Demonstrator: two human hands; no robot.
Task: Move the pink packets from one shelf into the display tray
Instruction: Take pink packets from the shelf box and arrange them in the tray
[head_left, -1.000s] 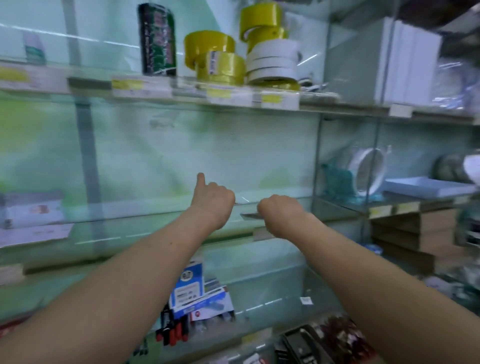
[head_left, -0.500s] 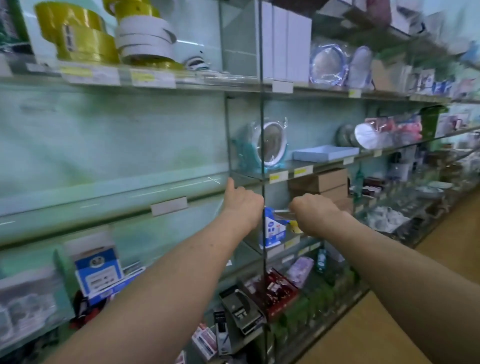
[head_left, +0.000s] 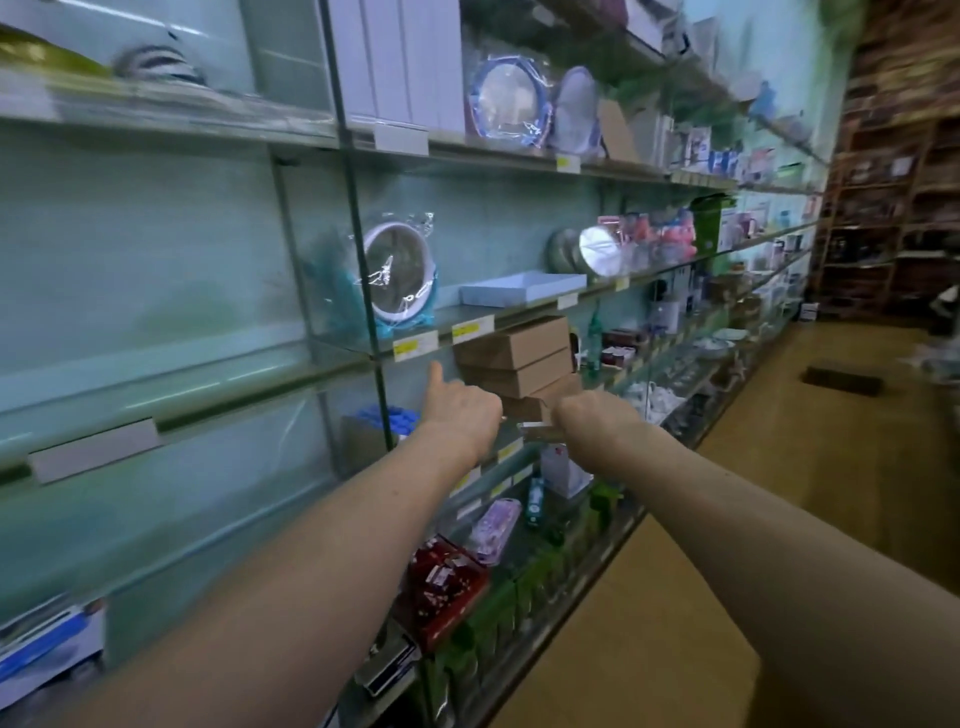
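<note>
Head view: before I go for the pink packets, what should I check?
1. Pink packets in sight: ok, on the shelf, farther right.
2. Display tray in sight: ok, pale tray, same shelf, nearer.
3. Tray has room: cannot tell, inside hidden.
4. Left hand free: ok, curled, nothing seen in it.
5. Right hand free: cannot tell, grip side hidden.
6. Hands at packets: not ok, both lower and left of them.
</note>
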